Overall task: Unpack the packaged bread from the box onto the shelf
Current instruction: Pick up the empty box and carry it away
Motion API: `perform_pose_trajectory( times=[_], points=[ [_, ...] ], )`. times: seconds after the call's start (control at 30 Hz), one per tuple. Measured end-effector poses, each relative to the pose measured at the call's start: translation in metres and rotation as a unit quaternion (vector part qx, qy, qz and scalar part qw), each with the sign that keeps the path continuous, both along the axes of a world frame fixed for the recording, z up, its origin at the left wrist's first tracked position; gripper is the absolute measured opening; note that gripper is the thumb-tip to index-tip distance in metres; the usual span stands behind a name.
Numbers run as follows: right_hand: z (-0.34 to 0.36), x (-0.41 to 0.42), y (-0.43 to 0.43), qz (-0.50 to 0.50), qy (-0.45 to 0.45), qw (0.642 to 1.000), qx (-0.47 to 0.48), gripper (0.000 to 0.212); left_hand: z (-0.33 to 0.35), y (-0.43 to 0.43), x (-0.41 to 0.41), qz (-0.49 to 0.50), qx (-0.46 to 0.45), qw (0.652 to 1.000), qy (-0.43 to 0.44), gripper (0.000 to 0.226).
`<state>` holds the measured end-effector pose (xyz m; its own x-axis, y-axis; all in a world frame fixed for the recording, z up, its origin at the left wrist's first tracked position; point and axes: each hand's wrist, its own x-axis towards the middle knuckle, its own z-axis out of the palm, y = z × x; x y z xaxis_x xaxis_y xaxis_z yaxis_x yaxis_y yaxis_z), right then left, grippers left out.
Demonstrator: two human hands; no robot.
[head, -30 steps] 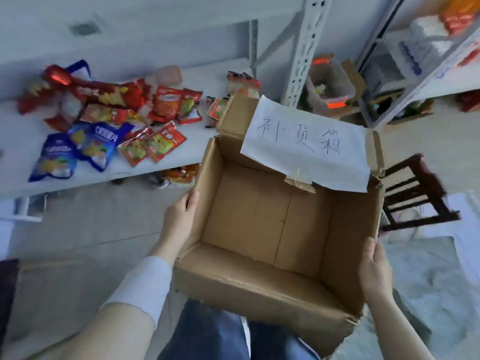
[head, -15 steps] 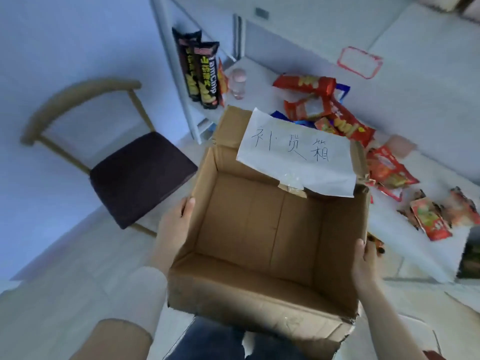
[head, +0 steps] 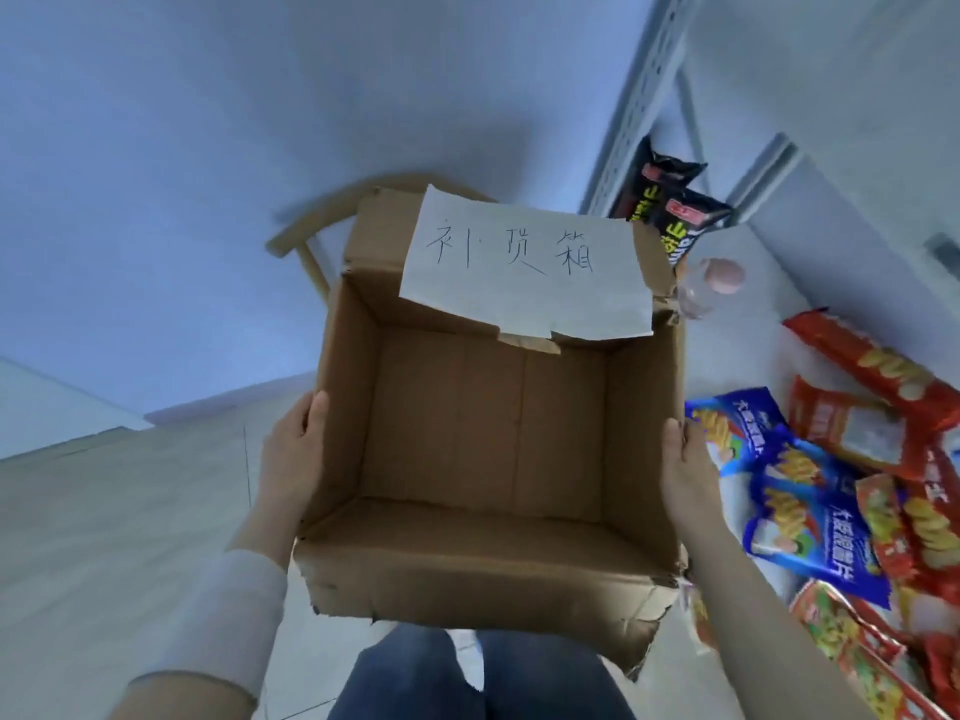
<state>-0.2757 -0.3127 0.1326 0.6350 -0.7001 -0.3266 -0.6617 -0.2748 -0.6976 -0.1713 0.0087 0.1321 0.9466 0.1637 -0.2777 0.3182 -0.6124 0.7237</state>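
An open brown cardboard box [head: 483, 423] hangs in front of me with nothing inside it. A white paper label [head: 524, 267] with handwritten characters is taped to its far flap. My left hand [head: 291, 454] grips the box's left wall, thumb over the rim. My right hand [head: 685, 475] holds the right wall the same way. On the white shelf [head: 769, 314] at the right lie blue snack packets [head: 795, 506] and red snack packets [head: 893, 407]. I cannot tell which of them hold bread.
Two dark snack tubes [head: 670, 210] stand by the shelf's metal upright [head: 639, 96]. A clear bottle [head: 706, 288] sits just past the box's far right corner. A wooden chair [head: 306, 236] is partly hidden behind the box. Pale floor lies to the left.
My view has swung left while both hands keep hold of the box. The shelf and snack packets have slid to the right edge, and the chair now sits behind the box.
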Motion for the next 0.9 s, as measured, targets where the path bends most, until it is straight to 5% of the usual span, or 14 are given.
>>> perform_pose_trajectory(
  times=[0.47, 0.9],
  points=[
    [-0.074, 0.267, 0.020, 0.157, 0.036, 0.987, 0.011, 0.044, -0.081, 0.037, 0.161, 0.166, -0.008, 0.986, 0.015, 0.042],
    [-0.185, 0.301, 0.022, 0.150, 0.169, 0.974, 0.008, 0.049, -0.192, 0.034, 0.189, 0.199, -0.002, 0.974, 0.108, 0.040]
  ],
)
